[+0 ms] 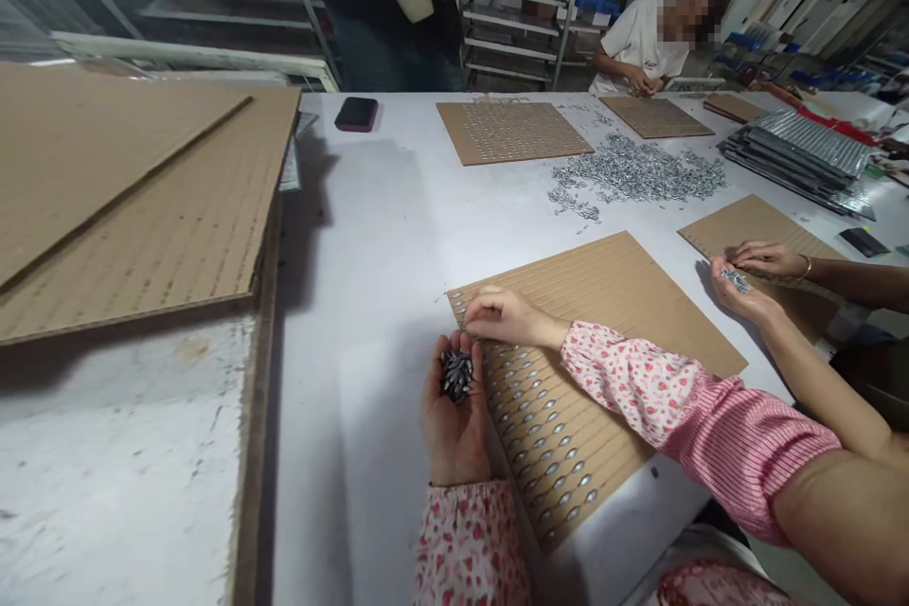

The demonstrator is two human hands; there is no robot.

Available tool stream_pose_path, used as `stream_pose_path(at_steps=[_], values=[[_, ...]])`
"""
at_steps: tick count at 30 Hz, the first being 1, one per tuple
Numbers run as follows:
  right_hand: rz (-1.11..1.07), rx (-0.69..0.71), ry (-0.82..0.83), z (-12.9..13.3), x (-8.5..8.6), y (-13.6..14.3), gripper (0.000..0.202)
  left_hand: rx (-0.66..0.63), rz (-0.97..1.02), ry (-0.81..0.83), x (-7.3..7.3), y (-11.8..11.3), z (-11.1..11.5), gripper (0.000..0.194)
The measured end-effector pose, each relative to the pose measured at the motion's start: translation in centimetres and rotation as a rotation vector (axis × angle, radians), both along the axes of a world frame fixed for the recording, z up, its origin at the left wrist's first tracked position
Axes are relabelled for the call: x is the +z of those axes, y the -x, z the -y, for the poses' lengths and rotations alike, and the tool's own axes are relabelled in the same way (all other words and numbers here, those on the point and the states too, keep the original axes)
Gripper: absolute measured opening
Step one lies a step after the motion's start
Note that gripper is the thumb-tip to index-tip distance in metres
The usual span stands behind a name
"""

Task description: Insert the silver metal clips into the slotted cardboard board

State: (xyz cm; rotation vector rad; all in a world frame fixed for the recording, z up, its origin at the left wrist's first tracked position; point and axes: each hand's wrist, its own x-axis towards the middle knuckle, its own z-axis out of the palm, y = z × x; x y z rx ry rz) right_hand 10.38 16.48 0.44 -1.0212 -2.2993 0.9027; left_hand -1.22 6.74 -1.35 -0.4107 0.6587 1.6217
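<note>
My left hand [454, 417] is cupped palm up beside the left edge of a ribbed cardboard sheet [611, 303]. It holds a heap of small dark-silver, spindle-shaped metal pieces [456, 375]. Over the sheet's far left corner, my right hand [501, 314] has its fingers pinched together near the cupped palm. Whatever is between those fingertips is too small or hidden to make out. Rows of similar metal pieces [546, 442] lie in the grooves along the left and near part of the sheet. The rest of its grooves, towards the right, are bare.
A large pile of loose metal pieces [632, 169] lies beyond the sheet. At right, a co-worker's hands [749, 279] work over another cardboard sheet [759, 218]. Stacked cardboard [142, 199] stands at left. A filled sheet [511, 131] and a dark case [356, 115] lie farther back; two people are across the table.
</note>
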Motion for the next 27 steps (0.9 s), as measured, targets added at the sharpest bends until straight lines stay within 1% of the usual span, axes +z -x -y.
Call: stream_pose_path(at_steps=[2,3,5,7,8,10,12,14,15,16,18,20,24,27], values=[[0.063,0.154,-0.155,0.7,0.6,0.4,0.012,0.014,-0.001,-0.028,-0.2,-0.1,-0.1,0.026],[0.116,0.204,-0.22,0.9,0.7,0.5,0.013,0.019,-0.005,-0.037,-0.3,-0.1,-0.2,0.026],[0.188,0.244,-0.29,1.2,0.7,0.8,0.016,0.018,-0.022,-0.041,-0.3,-0.2,-0.3,0.026],[0.158,0.244,-0.283,1.2,0.4,0.9,0.017,0.011,-0.045,-0.046,-0.3,-0.3,-0.4,0.025],[0.108,0.23,-0.246,1.2,0.1,0.9,0.017,0.005,-0.055,-0.049,-0.3,-0.3,-0.3,0.025],[-0.036,0.14,-0.084,0.8,-0.5,0.7,0.018,-0.017,-0.07,-0.037,-0.2,-0.3,-0.3,0.024],[-0.188,-0.028,0.158,0.2,-1.1,0.2,0.018,-0.039,-0.079,-0.009,-0.1,-0.3,-0.1,0.023],[-0.287,-0.191,0.371,-0.6,-1.6,-0.5,0.019,-0.055,-0.078,-0.001,-0.1,-0.2,0.0,0.021],[-0.301,-0.245,0.434,-1.0,-1.8,-0.9,0.019,-0.06,-0.073,-0.009,-0.2,-0.2,0.1,0.019],[-0.288,-0.277,0.459,-1.4,-2.0,-1.2,0.018,-0.064,-0.069,-0.02,-0.2,-0.1,0.2,0.018],[-0.206,-0.317,0.424,-2.0,-2.4,-1.8,0.015,-0.073,-0.066,-0.038,-0.3,-0.1,0.2,0.015],[-0.11,-0.33,0.334,-2.3,-2.7,-1.9,0.016,-0.081,-0.071,-0.052,-0.5,-0.1,0.2,0.011],[0.004,-0.314,0.124,-2.2,-3.3,-1.3,0.018,-0.096,-0.102,-0.078,-1.0,-0.1,0.3,0.005],[0.066,-0.346,0.014,-2.0,-3.7,-0.7,0.016,-0.108,-0.141,-0.081,-1.4,-0.1,0.3,0.003]])
